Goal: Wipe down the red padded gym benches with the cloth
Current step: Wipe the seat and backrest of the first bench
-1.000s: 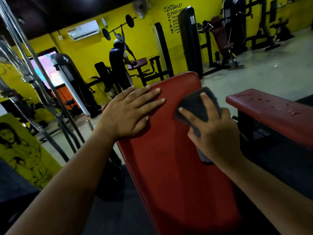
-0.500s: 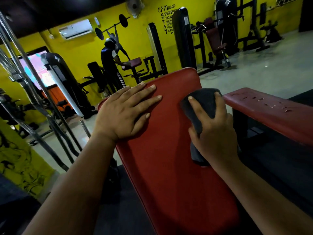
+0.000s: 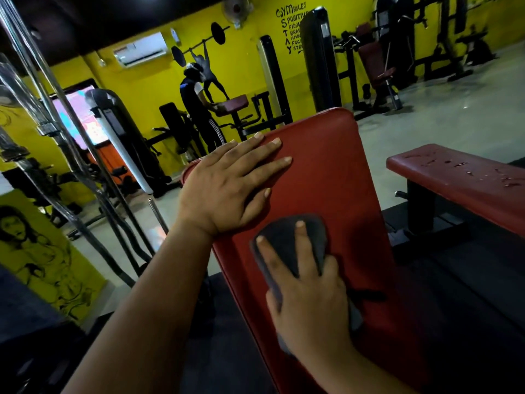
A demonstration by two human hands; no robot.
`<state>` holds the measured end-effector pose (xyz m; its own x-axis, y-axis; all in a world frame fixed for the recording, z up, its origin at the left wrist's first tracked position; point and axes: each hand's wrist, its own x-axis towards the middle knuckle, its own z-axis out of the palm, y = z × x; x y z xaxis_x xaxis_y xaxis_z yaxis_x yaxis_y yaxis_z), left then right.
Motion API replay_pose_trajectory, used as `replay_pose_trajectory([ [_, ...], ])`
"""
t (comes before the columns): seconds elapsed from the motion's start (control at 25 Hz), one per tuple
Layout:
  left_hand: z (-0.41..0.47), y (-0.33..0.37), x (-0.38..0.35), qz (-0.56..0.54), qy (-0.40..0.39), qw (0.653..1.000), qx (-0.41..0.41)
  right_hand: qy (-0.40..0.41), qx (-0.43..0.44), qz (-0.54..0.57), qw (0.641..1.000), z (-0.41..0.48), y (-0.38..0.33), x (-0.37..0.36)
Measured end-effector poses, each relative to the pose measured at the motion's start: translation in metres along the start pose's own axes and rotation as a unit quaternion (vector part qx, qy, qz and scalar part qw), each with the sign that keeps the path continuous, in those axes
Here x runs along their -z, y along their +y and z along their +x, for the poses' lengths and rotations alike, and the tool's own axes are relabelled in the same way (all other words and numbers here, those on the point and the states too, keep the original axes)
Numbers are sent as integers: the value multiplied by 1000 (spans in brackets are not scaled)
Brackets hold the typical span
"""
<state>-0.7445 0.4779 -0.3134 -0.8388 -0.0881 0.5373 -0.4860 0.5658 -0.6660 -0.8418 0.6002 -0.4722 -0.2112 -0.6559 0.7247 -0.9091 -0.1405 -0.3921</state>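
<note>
Pressing a dark grey cloth [image 3: 284, 240] against the near red padded bench [image 3: 341, 172], the right hand [image 3: 309, 305] is lying flat on top of it. Its fingers [image 3: 305, 245] are stretching out straight and slightly apart, pinning the fabric to the pad rather than curling round it. The cloth is sitting around the middle of the pad, showing beyond the fingertips and on both sides of the hand, with its lower part running under the palm.

The left hand [image 3: 224, 189] is resting just above and to the left of the cloth, near the pad's left edge. It is holding nothing, and its fingers [image 3: 264, 166] are lying open and spread, pointing toward the pad's far rounded end. The heel of this hand is sitting close to the cloth's upper edge; whether they are touching cannot be told.

The second red bench [image 3: 454, 177] is standing to the right, apart from the first on its dark frame, and its top is carrying scattered wet droplets [image 3: 508, 182].

In the background a person [image 3: 199, 109] in dark clothes is bending over another padded station by the yellow wall [image 3: 250, 66]. Above them a white air conditioner [image 3: 140, 49] is hanging on that wall. Chrome bars [image 3: 56, 109] are slanting down along the left side.
</note>
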Motion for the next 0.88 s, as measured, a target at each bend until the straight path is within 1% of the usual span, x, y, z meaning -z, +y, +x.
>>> replay_pose_trajectory([
  [0.16, -1, 1, 0, 11, -10, 1000, -4, 12, 121, 6, 993, -22, -39, -32],
  [0.24, -1, 1, 1, 13, -12, 1000, -1, 7, 164, -2, 986, -23, -49, -37],
  [0.32, -1, 0, 2, 13, -14, 1000, 0, 9, 197, -36, 980, -22, -47, -36],
  [0.4, 0, 1, 2, 11, -15, 1000, 0, 33, 223, -59, 972, -21, -33, -31],
  [0.48, 0, 2, 1, 9, -16, 1000, -3, 56, 232, -67, 969, -19, -13, -24],
  [0.64, 3, -3, 4, 10, -29, 999, -14, 70, 239, -96, 964, -2, 35, -6],
  [0.76, 12, 2, 7, 36, -26, 997, -58, 96, 213, -97, 968, 18, 70, 10],
  [0.88, 22, 18, 2, 39, -17, 995, -86, 96, 156, -98, 978, 38, 107, 31],
])
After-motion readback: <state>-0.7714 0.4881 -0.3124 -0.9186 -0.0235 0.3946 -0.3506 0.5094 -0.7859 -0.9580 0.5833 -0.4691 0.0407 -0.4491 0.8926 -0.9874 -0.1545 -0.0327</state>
